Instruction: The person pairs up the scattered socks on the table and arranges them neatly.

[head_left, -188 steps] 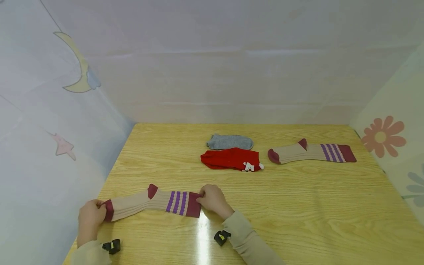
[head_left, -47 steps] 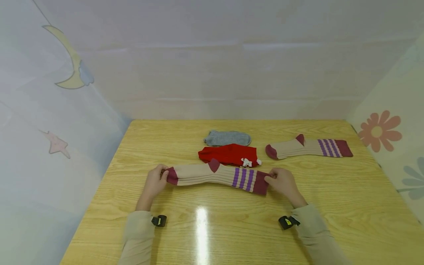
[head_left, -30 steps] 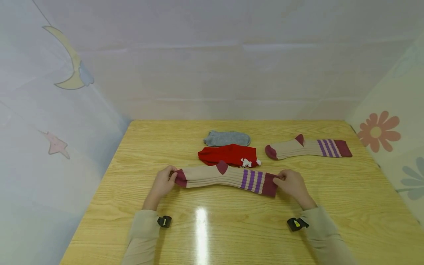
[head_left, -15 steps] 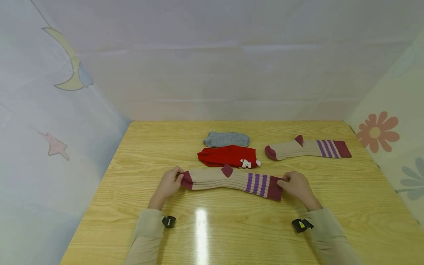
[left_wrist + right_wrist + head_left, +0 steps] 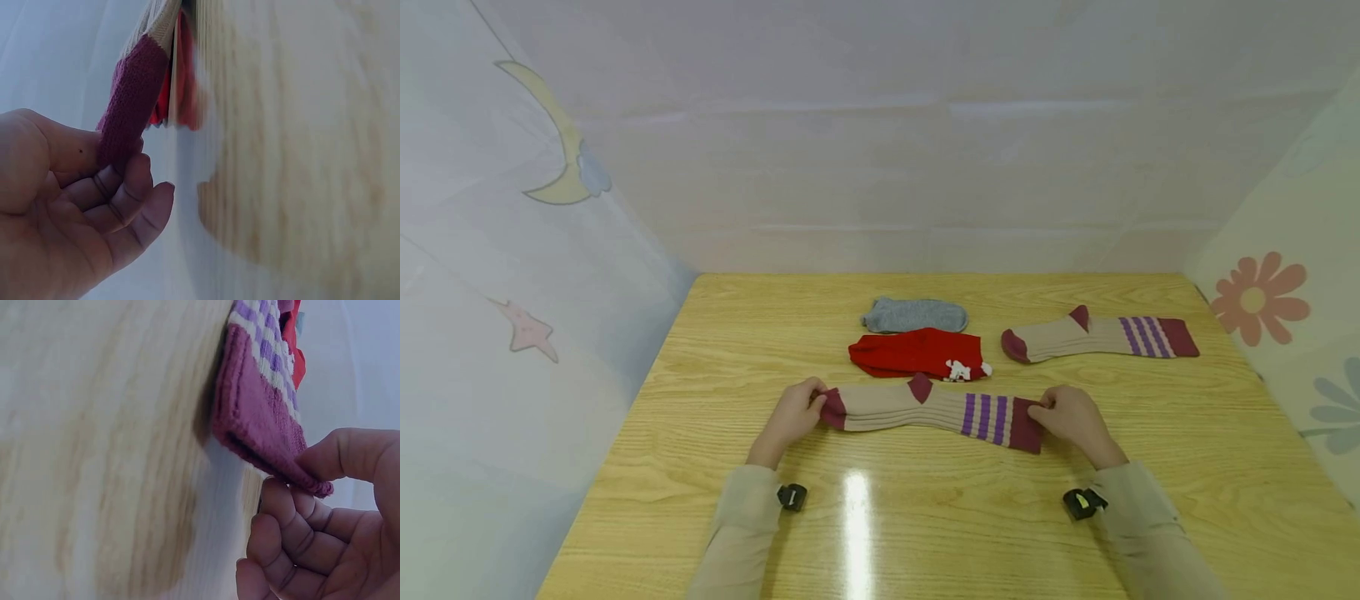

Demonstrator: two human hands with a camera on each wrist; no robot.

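A beige sock with maroon toe, heel and cuff and purple stripes stretches between my two hands, just in front of a red sock. My left hand pinches its maroon toe between thumb and fingers; the left wrist view shows the toe in that pinch. At the other end my right hand pinches a corner of the cuff. In the right wrist view the thumb lies on the cuff, with the curled fingers beneath it.
Behind the held sock lie the red sock with a white figure and a grey ankle sock. A matching beige striped sock lies flat at the back right. The wooden table meets printed cloth walls on three sides.
Both hands have carried the beige striped sock from the table's front left to the middle, close to the red sock. Over the last second it shifted slightly right and toward me.
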